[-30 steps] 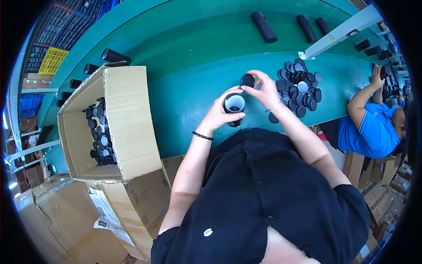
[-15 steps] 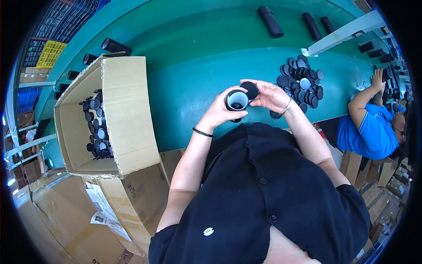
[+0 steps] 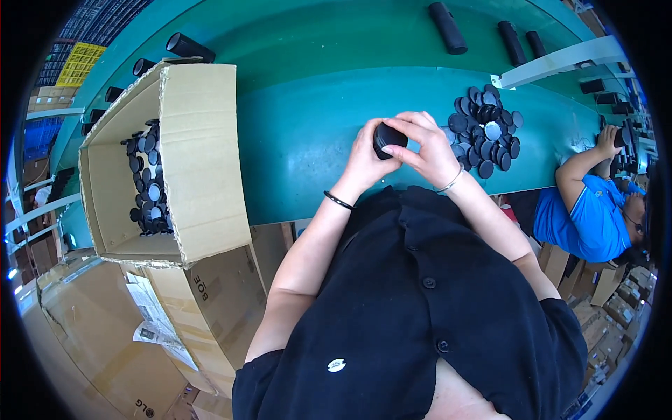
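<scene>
My left hand [image 3: 365, 159] wraps round a black tube, most of which is hidden by my fingers. A round black cap [image 3: 392, 137] covers the tube's open end, facing up. From the right, my right hand [image 3: 432, 148] grips this cap between thumb and fingers, so both hands meet around it. Right of my right hand lies a loose heap of black round caps [image 3: 483, 148] on the green table, one of them showing a pale face.
On the left, an open cardboard box [image 3: 203, 154] holds several black caps [image 3: 149, 178]. Black tubes [image 3: 448, 28] lie on the green belt [image 3: 315, 42] beyond the table. A pale metal bar [image 3: 560, 59] crosses at right. A co-worker in a blue shirt [image 3: 584, 217] works at far right.
The cap has gone from beside the tube's open mouth to over it, hiding the pale inside. My right hand has closed in around the tube's top.
</scene>
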### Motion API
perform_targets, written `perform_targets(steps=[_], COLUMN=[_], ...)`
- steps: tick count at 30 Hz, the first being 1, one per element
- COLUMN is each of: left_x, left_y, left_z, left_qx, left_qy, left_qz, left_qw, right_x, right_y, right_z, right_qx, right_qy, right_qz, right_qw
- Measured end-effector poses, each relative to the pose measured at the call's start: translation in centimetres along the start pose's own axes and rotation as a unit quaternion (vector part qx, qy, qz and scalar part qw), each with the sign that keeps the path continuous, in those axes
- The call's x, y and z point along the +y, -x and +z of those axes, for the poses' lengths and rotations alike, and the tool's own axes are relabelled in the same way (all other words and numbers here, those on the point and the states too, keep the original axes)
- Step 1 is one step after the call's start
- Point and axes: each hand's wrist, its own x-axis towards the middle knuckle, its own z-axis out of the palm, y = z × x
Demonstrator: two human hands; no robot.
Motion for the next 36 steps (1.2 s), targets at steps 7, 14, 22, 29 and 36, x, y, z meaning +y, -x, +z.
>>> perform_targets(steps=[7,14,22,29,36], left_x=[-0.6,0.3,0.6,0.8,-0.4], left_y=[0.4,0.5,0.8,0.9,1.1], left_z=[0.8,1.4,2.2,1.8,1.3], left_qx=[0.016,0.046,0.076,0.04,-0.002], left_qy=[-0.009,-0.078,-0.077,-0.071,-0.058], left_qz=[0.009,0.057,0.058,0.061,0.101], left_qw=[1.0,0.994,0.992,0.995,0.993], right_x=[-1.0,-0.8,-0.7,-0.3,1.0], right_y=[0.0,0.4,0.8,0.4,0.9], right_z=[-0.4,-1.0,-0.5,-0.9,-1.6], right_qx=[-0.036,-0.042,-0.021,-0.054,-0.083], right_qy=[0.056,0.073,0.05,0.091,-0.048], right_qz=[0.008,0.034,0.058,0.038,0.055], right_qw=[0.998,0.996,0.997,0.994,0.994])
